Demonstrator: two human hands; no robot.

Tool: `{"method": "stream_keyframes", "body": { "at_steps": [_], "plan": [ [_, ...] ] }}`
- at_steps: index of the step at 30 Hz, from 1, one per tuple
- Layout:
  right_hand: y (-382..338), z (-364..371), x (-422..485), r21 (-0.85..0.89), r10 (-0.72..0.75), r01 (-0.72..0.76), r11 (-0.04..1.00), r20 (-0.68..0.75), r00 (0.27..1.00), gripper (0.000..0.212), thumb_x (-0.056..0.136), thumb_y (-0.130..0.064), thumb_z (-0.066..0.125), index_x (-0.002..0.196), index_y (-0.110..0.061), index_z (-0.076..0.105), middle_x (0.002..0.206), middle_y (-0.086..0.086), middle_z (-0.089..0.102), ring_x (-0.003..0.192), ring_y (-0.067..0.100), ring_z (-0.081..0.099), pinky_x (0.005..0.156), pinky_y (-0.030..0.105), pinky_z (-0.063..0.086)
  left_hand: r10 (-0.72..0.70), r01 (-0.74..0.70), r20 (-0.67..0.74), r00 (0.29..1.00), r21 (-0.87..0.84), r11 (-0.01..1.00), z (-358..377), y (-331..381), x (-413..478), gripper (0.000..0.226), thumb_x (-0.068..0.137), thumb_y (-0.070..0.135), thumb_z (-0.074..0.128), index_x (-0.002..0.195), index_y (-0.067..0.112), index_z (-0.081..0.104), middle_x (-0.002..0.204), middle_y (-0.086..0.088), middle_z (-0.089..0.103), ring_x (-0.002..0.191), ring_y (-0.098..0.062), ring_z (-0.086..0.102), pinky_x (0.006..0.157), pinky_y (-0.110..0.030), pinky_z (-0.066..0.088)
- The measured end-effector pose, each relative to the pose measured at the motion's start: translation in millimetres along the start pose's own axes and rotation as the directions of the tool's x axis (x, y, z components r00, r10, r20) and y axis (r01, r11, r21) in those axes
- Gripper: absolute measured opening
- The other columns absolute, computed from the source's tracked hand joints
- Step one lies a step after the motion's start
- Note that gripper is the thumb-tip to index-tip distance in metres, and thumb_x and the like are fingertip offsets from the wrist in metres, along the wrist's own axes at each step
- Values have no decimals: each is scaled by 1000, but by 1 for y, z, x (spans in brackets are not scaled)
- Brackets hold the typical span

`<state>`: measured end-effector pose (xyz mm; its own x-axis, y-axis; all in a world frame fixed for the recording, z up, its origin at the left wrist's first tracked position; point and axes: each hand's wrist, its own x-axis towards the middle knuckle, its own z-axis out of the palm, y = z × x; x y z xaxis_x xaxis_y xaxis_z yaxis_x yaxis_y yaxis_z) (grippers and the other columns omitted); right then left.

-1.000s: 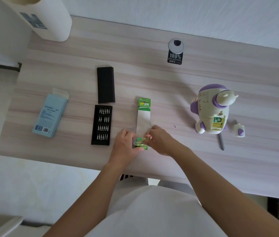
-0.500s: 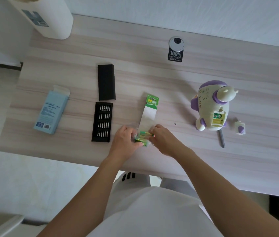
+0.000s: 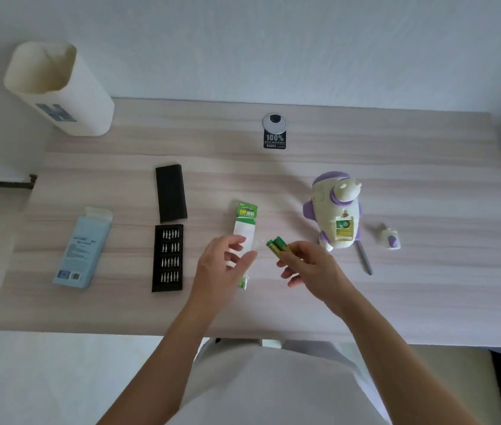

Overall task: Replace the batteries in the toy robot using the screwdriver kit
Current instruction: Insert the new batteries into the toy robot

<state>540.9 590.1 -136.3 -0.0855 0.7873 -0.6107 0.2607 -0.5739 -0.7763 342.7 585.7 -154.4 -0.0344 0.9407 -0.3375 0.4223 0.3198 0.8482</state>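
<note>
Just left of the toy robot [image 3: 332, 207], the right hand [image 3: 310, 266] pinches a pair of green-and-yellow batteries [image 3: 277, 246]. Farther left of the robot, the left hand [image 3: 220, 266] spreads relaxed fingers over the battery card [image 3: 245, 223]. The screwdriver [image 3: 364, 261] lies near the robot's base, and the small cover [image 3: 390, 239] sits to the robot's right.

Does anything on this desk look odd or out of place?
The white and purple toy robot has its battery bay open, and a small white and purple piece lies loose beside it. Nothing looks spilled.
</note>
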Motion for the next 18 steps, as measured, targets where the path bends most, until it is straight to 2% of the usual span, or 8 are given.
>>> {"method": "stream_keyframes", "body": {
  "at_steps": [3,7,9,13,18],
  "plan": [
    [-10,-6,-16,119,-52,53,991,-7,999,12,98,-20,60,98,-10,67,86,6,71,72,14,67,65,29,57,-17,36,96,995,-198,979,16,39,-2,24,91,25,72,114,23,65,106,4,68,88,-15,68,76,-28,59],
    [-12,-19,-29,173,-122,127,977,-40,992,18,97,-24,62,101,-6,67,84,2,71,75,17,69,68,33,58,67,-13,175,982,-290,957,32,68,-4,13,91,13,71,101,21,68,96,3,72,84,-21,71,70,-28,59],
    [-9,-28,-34,206,-150,159,966,-59,987,17,97,-24,63,101,-8,68,85,3,71,77,19,70,69,34,59,97,-38,170,981,-321,946,40,74,-7,15,90,8,71,96,22,69,90,0,74,82,-23,71,68,-28,57],
    [-3,-52,-44,224,-191,219,950,-140,972,9,92,-22,69,98,-17,74,84,1,73,80,18,72,71,32,61,150,-91,142,979,-356,930,58,85,-13,25,89,1,69,94,25,71,86,6,75,81,-13,70,72,-28,58],
    [6,-95,-48,174,-243,270,947,-164,956,12,92,-15,69,100,-21,75,92,6,73,73,15,70,67,26,59,187,-142,81,979,-383,912,88,101,-18,20,88,0,69,105,11,68,95,0,75,90,-13,72,78,-28,59]
  ]
}}
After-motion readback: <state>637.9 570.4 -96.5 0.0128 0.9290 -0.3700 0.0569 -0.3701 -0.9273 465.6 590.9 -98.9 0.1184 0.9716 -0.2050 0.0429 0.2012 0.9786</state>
